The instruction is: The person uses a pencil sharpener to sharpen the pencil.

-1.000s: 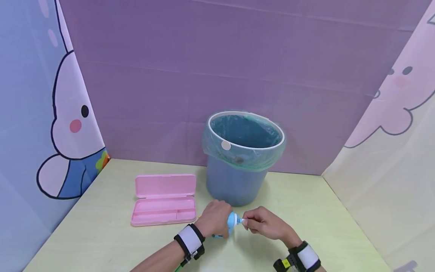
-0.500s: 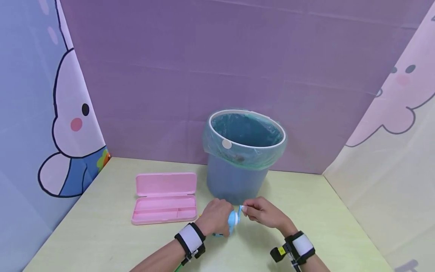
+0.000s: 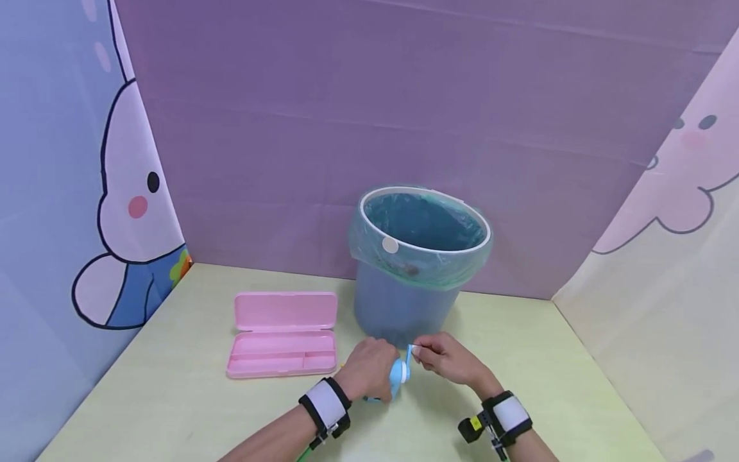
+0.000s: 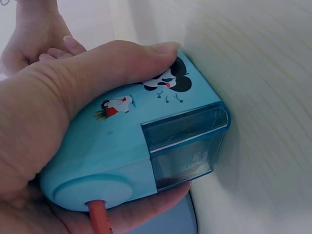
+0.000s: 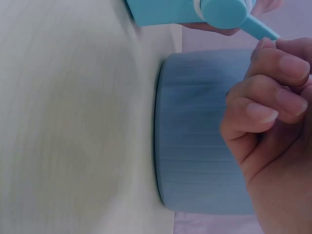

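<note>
My left hand [image 3: 366, 367] grips a light blue crank pencil sharpener [image 4: 119, 134] low over the table, its thumb lying along the printed side. A clear blue shavings drawer [image 4: 187, 144] shows at the sharpener's lower part in the left wrist view. Out of the sharpener's round front sticks a red pencil [image 4: 99, 218]. At the opposite end, my right hand [image 3: 453, 360] pinches the tip of the crank handle [image 5: 261, 28] between thumb and forefinger. In the head view that handle points upward, away from me. The left hand hides most of the sharpener there.
Behind the hands stands a blue bin [image 3: 404, 301] lined with a green plastic bag [image 3: 427, 273]. An open pink pencil case [image 3: 283, 353] lies left on the pale wood table [image 3: 173, 398]. A purple backdrop [image 3: 346, 128] and printed side cloths surround the table.
The crank handle has swung from pointing right to pointing upward, with my right hand moving along, away from me. My left hand keeps its grip on the sharpener.
</note>
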{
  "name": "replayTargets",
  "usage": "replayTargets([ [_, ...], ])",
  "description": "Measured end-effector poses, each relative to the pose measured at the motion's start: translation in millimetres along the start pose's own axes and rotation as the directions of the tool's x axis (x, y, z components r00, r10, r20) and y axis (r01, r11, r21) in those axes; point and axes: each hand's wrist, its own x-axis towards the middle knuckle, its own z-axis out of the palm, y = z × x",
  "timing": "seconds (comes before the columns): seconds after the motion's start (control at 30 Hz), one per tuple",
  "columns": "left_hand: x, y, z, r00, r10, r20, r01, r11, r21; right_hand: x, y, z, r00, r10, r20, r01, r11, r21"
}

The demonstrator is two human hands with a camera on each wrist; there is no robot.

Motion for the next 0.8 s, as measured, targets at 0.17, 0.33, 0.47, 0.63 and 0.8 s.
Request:
replayTargets([
  [0.17,-0.1,2.3,-1.6,1.0,-0.003,-0.001,0.003,1.0,0.015,0.9,1.9,3.4,0.999,-0.028,-0.025,0.026,0.999,-0.043],
  [0.33,0.8,5.0,-1.3,1.0,0.008,0.009,-0.009,1.0,0.024,2.9,32.7,7.9,0.999,0.033,-0.023,-0.034,0.998,-0.05],
  [0.47,0.8,3.7,-2.5,1.0,-0.005,0.027,0.005,1.0,0.007,6.2,42.3,8.3,0.999,0.035,-0.02,-0.036,0.996,-0.079],
  [0.63,1.3,1.5,-5.3,1.0,0.002,0.017,-0.002,1.0,-0.009,10.0,42.4,6.9,1.0,0.005,0.0,-0.005,0.993,-0.114],
  [0.8,0.5,1.0,-3.7,1.0,0.003,0.021,-0.003,1.0,-0.003,10.9,45.4,8.0,0.999,0.008,0.037,-0.003,0.992,-0.129],
])
